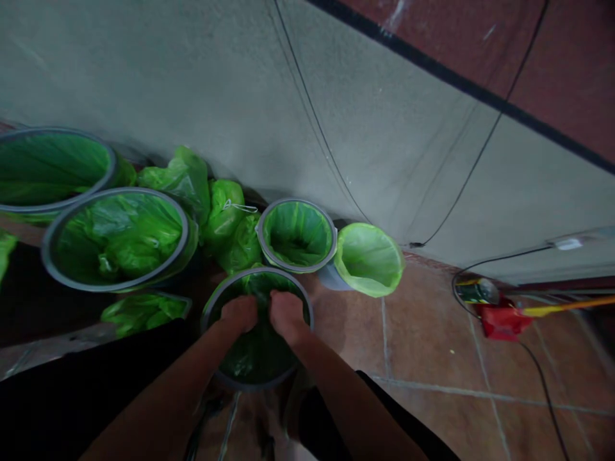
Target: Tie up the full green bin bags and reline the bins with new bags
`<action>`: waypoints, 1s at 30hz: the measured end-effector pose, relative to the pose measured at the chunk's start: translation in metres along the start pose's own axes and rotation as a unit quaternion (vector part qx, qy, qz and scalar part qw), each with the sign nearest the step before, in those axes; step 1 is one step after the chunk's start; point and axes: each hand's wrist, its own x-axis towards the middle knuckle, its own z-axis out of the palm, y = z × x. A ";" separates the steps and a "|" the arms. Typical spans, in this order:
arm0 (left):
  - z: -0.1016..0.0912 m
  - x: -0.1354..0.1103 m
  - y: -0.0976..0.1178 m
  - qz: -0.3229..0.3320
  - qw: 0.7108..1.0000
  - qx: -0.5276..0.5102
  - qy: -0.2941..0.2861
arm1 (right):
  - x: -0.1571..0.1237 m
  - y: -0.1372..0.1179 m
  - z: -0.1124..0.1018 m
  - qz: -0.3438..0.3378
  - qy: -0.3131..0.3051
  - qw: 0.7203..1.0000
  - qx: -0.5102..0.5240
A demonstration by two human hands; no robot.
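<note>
Both my hands are inside the mouth of a round grey-rimmed trash can [307,301] at the lower middle. A green trash bag [263,291] lines it and stretches between my hands. My left hand [240,314] is closed on the bag, its fingers curled inward. A short gap to the right, my right hand [285,312] is closed too, gripping the same bag. The fingertips of both hands are hidden from above. Just behind stands another lined trash can [296,202], close to the rim of the one I work in.
A pale-green-lined can [394,262] leans at right. Large lined cans [185,224] stand at left, with tied green bags [223,205] beside them. A grey wall [240,83] bounds the back. At far right are a red dustpan [504,320], a metal can [480,291] and cables.
</note>
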 end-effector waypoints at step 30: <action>-0.027 -0.014 -0.033 0.012 0.955 -0.032 0.296 | 0.033 -0.009 -0.038 -0.076 0.137 0.988 0.004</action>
